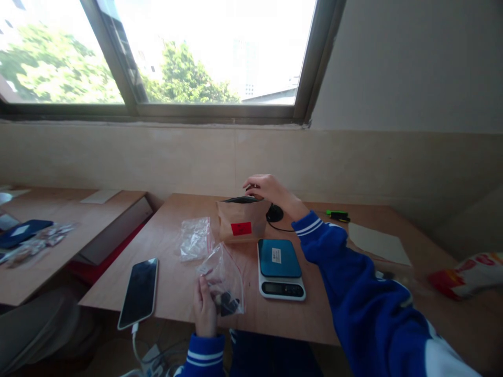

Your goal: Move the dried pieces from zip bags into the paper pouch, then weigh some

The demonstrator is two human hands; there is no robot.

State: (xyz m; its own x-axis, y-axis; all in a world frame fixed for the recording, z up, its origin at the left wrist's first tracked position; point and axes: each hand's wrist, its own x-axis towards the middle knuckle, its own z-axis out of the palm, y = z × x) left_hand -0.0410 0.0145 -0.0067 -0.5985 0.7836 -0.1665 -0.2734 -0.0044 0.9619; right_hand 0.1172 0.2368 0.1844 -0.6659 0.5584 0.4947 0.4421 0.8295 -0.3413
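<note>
My left hand (205, 306) is closed on the side of a clear zip bag (230, 272) with a few dark pieces (228, 303) at its bottom. Behind it stands an upright brown paper pouch (223, 225) with a red label, its top gaping. My right hand (269, 188) is over the right side of that opening, fingers bent around a small dark brown piece (252, 187) whose kind I cannot make out. A kitchen scale (288, 259) with a blue top lies between my arms. Another clear zip bag (195, 238) lies flat left of the pouch.
A phone (139, 290) with a white cable lies at the table's left edge. Behind the scale are a black round object (275, 213) with a cord and a green-black tool (338, 215). Paper (377, 243) and a red-white packet (467, 272) are right. Another table (106, 220) stands left.
</note>
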